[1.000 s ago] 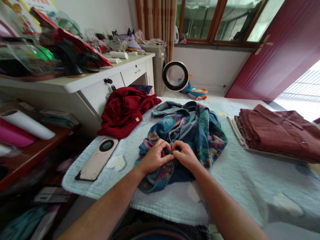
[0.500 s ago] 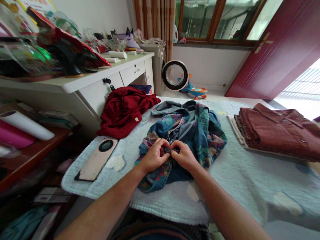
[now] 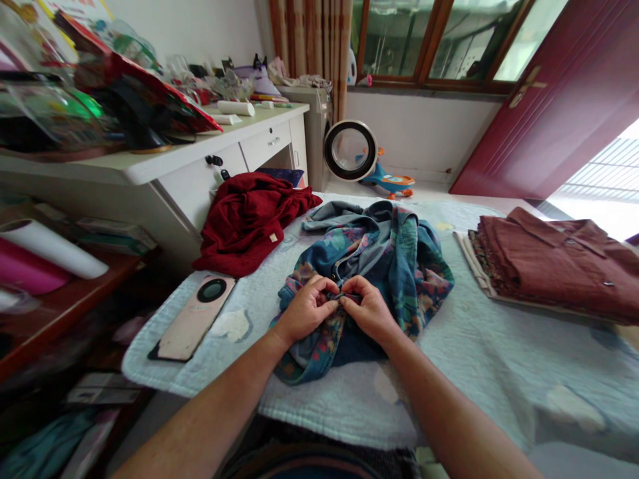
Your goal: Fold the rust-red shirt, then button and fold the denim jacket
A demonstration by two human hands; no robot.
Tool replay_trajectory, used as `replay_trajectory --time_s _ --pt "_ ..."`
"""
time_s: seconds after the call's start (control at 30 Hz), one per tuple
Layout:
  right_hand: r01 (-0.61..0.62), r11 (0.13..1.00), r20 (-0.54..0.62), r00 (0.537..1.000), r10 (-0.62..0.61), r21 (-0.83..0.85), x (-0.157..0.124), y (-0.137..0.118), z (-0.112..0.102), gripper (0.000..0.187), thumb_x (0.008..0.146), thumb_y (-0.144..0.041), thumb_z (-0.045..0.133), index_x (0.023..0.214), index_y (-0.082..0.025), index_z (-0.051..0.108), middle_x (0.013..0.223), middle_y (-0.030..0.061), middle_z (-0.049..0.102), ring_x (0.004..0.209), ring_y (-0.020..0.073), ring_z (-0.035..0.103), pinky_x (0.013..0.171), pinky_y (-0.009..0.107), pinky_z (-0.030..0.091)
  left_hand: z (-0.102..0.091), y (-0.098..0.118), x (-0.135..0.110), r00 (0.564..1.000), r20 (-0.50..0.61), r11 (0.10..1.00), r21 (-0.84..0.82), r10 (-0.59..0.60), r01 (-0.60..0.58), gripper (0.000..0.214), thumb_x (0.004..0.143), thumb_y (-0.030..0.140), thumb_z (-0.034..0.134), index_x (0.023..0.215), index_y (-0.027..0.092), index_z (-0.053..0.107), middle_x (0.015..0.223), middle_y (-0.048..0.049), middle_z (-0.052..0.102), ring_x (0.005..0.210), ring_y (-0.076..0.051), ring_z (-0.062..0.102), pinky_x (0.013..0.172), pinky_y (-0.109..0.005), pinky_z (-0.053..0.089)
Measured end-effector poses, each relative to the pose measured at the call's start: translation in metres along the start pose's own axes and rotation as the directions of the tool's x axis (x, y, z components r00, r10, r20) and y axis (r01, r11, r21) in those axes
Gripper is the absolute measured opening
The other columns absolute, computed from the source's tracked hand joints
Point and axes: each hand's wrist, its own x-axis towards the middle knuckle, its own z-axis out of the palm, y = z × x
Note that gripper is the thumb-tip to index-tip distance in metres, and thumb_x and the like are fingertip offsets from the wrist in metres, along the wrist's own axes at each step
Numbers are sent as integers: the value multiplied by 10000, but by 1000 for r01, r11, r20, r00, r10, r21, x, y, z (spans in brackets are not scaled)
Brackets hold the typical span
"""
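A crumpled blue floral shirt (image 3: 369,246) lies on a pale blue quilted cover (image 3: 479,372). My left hand (image 3: 310,307) pinches a bit of its front edge between thumb and forefinger. Close against it, my right hand (image 3: 367,307) grips the same edge, thumb and fingertips pressed together. Whatever small part sits between the fingertips is mostly hidden. A dark round button shows just above them. To the left is a heap of dark red cloth (image 3: 244,219) with a small pale label.
A phone (image 3: 194,319) lies face down at the cover's left. Folded clothes topped by a brown shirt (image 3: 569,266) are stacked on the right. Behind stand a cluttered white desk (image 3: 194,166), a washing machine with its round door (image 3: 369,152) swung out, and a red door (image 3: 529,100).
My fingertips have shifted slightly at the shirt's edge, with the two thumbs nearer each other. Both hands keep their hold, and the other things stay where they were.
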Motion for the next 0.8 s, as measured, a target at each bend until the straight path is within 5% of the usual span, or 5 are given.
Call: replay_trajectory --time_s 0.3,0.4,0.6,0.8 --pt "-30 997 11 999 29 77 -1 -8 -6 130 767 -287 630 834 -213 547 741 -33 553 677 124 505 631 242 415 -8 3 -1 978 146 939 -289 -151 189 236 829 352 649 987 185 594 866 9 572 670 -93 580 602 -207 471" --pt "-36 994 12 999 35 106 -1 -10 -8 146 754 -295 643 824 -213 544 733 -35 551 672 123 504 628 241 417 -11 10 3 979 165 965 -210 -124 157 249 801 325 661 991 169 619 934 -8 585 622 -68 563 561 -190 453" --pt "-30 988 -15 999 32 149 -1 -7 -11 158 760 -285 650 863 -212 554 786 -25 560 736 131 529 683 248 430 -17 31 22 984 176 974 223 6 -46 195 756 219 644 937 179 705 942 -19 577 574 -57 513 491 -183 393" --pt "-29 992 -16 999 31 124 0 -6 -16 188 763 -281 646 903 -215 538 795 -30 555 726 127 522 673 244 429 -16 25 27 980 199 995 85 30 -47 134 775 267 663 854 160 680 930 -14 561 582 -50 499 497 -175 399"
